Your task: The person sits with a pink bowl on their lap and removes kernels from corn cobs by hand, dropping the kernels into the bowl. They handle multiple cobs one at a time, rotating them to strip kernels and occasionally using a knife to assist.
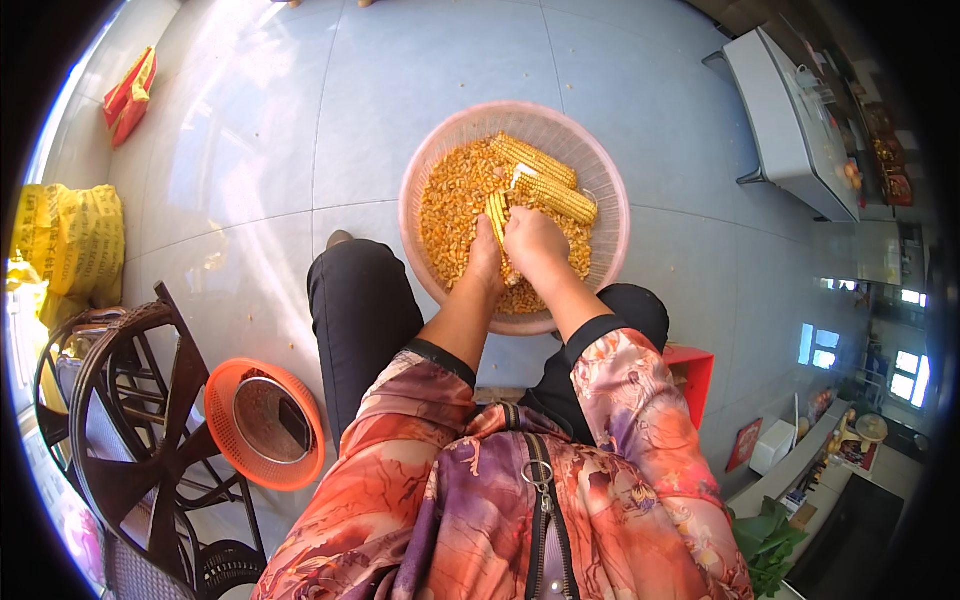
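Observation:
A pink plastic basket (414, 247) stands on the floor between my knees, with a thick layer of loose corn kernels (448, 199) in it. Over the kernels, both hands grip one partly stripped corn cob (496, 210) that points away from me. My left hand (486, 251) holds it along the left side. Against its right side, my right hand (534, 236) is curled with the fingers bent, hiding part of the cob. Two more corn cobs, one farther (536, 157) and one nearer (559, 196), lie on the kernels at the right, still covered in kernels.
An orange plastic basket (217, 420) holding a metal bowl (262, 420) sits at the left beside dark chairs (161, 420). Yellow sacks (71, 240) and a red-yellow bag (133, 97) are farther left. A red box (697, 379) is by my right leg; a white table (772, 120) stands far right.

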A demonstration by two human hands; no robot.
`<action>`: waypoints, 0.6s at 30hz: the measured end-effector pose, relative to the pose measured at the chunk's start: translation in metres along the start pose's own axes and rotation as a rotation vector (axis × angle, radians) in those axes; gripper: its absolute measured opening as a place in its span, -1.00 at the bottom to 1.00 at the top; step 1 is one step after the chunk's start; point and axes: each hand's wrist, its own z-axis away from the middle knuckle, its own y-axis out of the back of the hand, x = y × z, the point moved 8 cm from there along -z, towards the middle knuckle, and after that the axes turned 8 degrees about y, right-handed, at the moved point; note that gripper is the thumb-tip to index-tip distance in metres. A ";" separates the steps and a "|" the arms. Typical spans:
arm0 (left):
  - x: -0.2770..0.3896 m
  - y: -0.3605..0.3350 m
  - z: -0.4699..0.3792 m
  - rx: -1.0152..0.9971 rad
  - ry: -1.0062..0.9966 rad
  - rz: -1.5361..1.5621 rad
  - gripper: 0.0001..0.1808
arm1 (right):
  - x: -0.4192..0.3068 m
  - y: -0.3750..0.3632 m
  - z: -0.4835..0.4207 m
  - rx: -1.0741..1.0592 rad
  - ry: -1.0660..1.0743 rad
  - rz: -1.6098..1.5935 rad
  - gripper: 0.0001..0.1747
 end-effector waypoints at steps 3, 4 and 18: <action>-0.004 -0.011 0.000 -0.086 0.038 0.055 -0.31 | 0.030 -0.009 -0.013 0.122 -0.109 -0.476 -0.63; -0.003 -0.011 -0.002 -0.118 0.024 0.074 -0.31 | 0.036 -0.019 -0.013 0.081 -0.216 -0.684 -0.58; -0.008 0.009 -0.014 0.012 0.042 -0.075 -0.29 | 0.013 -0.006 -0.017 0.046 -0.015 -0.092 -0.68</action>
